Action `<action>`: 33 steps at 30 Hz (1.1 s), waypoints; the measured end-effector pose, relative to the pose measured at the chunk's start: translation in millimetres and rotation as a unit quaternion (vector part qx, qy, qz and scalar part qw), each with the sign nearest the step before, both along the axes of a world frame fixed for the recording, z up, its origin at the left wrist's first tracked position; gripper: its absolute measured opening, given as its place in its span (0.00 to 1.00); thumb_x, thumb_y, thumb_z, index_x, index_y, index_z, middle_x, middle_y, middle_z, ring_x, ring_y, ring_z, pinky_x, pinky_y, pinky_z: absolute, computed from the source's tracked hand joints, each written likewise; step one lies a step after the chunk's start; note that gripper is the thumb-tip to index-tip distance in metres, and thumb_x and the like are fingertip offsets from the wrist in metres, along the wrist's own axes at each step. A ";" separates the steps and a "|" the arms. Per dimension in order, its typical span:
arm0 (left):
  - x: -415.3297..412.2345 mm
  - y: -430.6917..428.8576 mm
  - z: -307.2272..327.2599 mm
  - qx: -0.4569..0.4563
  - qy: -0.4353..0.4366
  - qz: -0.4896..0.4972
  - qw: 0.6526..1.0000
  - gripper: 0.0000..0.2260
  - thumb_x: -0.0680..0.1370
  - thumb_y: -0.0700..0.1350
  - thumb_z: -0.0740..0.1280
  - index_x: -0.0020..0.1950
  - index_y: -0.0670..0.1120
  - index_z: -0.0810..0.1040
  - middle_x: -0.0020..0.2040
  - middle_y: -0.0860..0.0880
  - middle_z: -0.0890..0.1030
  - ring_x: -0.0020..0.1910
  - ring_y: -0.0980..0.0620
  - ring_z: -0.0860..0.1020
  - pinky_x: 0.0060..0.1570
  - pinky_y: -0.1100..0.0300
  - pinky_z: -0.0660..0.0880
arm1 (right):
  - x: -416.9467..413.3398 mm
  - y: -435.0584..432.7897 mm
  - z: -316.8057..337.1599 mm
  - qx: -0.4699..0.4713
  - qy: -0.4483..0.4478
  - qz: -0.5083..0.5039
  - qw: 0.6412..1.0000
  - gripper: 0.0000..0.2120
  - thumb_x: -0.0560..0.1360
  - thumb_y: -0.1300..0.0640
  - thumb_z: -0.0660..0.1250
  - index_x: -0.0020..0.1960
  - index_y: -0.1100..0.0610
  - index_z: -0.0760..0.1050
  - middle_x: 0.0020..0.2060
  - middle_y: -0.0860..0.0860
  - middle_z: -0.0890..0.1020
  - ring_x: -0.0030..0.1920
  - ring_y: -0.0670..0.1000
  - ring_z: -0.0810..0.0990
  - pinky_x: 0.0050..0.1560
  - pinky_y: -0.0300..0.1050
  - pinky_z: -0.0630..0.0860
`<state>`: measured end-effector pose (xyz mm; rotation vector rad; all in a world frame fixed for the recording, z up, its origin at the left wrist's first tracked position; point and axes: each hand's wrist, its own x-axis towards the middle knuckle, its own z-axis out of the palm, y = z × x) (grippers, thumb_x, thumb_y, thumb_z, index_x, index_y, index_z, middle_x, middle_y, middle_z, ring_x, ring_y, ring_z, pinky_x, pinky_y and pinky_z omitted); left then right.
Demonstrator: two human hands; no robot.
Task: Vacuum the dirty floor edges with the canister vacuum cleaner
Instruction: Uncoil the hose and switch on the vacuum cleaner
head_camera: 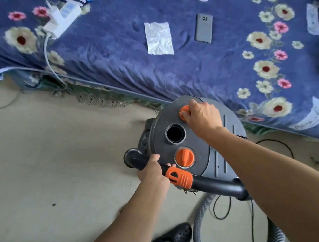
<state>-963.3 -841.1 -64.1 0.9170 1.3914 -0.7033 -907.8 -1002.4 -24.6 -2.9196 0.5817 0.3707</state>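
A black clog (174, 238) and a loop of grey ribbed hose (201, 220) lie nearest the camera on the pale floor (52, 159). Just beyond, the left hand (154, 172) is wrapped around the black hose pipe (217, 184), fingers curled over it beside the orange collar (178, 177). The pipe runs left to right along the near edge of the canister vacuum (206, 155), and its bent end (131, 157) sits off the machine's left side.

On the canister's grey face an open round port (175, 133) sits between a lower orange knob (184, 157) and an upper orange knob (183, 110). The right hand (201, 116) clasps the upper knob, fingers closed around it.

The port lies up and to the right of the pipe's bent end, and the left hand is the nearer one. Seating the pipe looks likely to call for swinging that end toward the opening.

Behind the vacuum, a blue flowered bedspread (111, 62) carries a phone (203, 28) and a crumpled sheet of paper (159, 38).
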 end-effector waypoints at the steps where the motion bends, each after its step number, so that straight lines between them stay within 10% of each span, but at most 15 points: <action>1: 0.0 -0.8 0.4 -0.002 0.005 -0.001 1.000 0.20 0.71 0.42 0.72 0.60 0.42 0.72 0.53 0.36 0.78 0.41 0.39 0.82 0.41 0.41 0.81 | -0.8 0.7 -0.8 -0.001 -0.001 -0.004 1.000 0.14 0.80 0.49 0.60 0.51 0.61 0.71 0.47 0.63 0.80 0.48 0.66 0.77 0.39 0.49 0.63; 16: -3.5 0.7 1.5 -0.023 0.000 -0.019 1.000 0.17 0.72 0.41 0.73 0.58 0.42 0.71 0.52 0.36 0.77 0.43 0.40 0.81 0.42 0.44 0.82 | -57.5 -6.9 6.9 0.100 0.015 -0.015 0.995 0.16 0.76 0.41 0.66 0.45 0.54 0.70 0.42 0.56 0.81 0.45 0.61 0.79 0.39 0.48 0.68; 23: -9.5 14.5 -9.0 -0.023 -0.035 -0.040 0.998 0.09 0.74 0.39 0.69 0.50 0.37 0.73 0.33 0.40 0.74 0.29 0.45 0.73 0.29 0.53 0.78 | -96.3 15.4 10.3 0.130 0.117 -0.008 0.984 0.17 0.77 0.41 0.64 0.40 0.54 0.75 0.42 0.57 0.81 0.46 0.61 0.79 0.39 0.46 0.67; 33: -15.4 25.0 -11.6 -0.028 -0.031 -0.100 0.994 0.13 0.72 0.41 0.72 0.52 0.39 0.73 0.40 0.38 0.81 0.33 0.44 0.80 0.33 0.50 0.80 | -103.7 7.4 1.4 0.206 0.051 -0.040 0.976 0.16 0.80 0.50 0.61 0.39 0.61 0.74 0.36 0.58 0.82 0.40 0.61 0.79 0.46 0.53 0.77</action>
